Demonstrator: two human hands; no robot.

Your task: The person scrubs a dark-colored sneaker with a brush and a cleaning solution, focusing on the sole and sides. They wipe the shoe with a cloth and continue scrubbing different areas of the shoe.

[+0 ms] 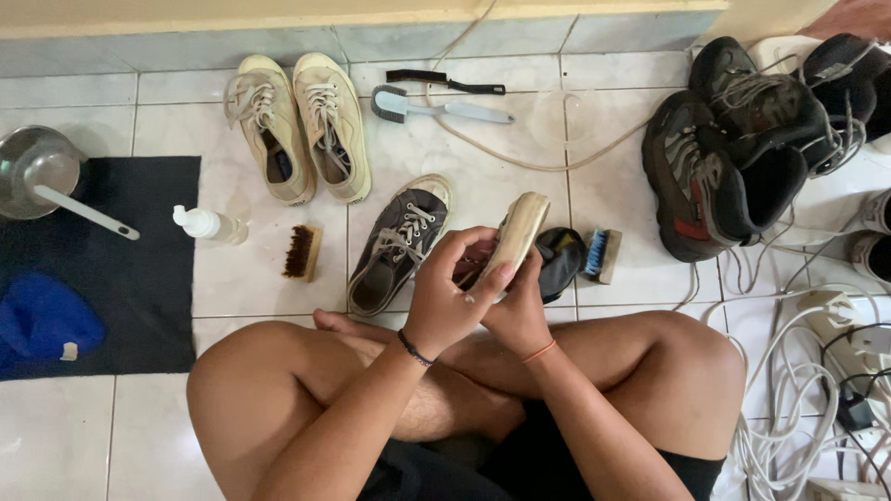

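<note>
Down on the white tile floor (464, 167), a person sits cross-legged, holding a dark sneaker (555, 255) sole-up just above the knees. That held sneaker serves as the landmark. To its far left lies a black mat (139, 241) bearing a metal bowl (32, 172) and a blue cloth (42, 320). To its right, well apart, sit the bulky dark hiking shoes (733, 148), with a tangle of white cables (798, 371) below them. Beyond it and to the left stands a pair of cream sneakers (297, 125). Just beside it on the left lies its matching dark sneaker (399, 241), laces up. The left hand (450, 288) wraps its fingers around the pale sole from the near side, gripping it. The right hand (515, 311) sits underneath, fingers curled closed around the same shoe. Touching its right side is a blue-bristled brush (601, 255). Further left are a brown-bristled brush (302, 252) and a small white bottle (209, 224). Beyond it lie a grey-handled brush (436, 107) and a thin black brush (445, 82).
</note>
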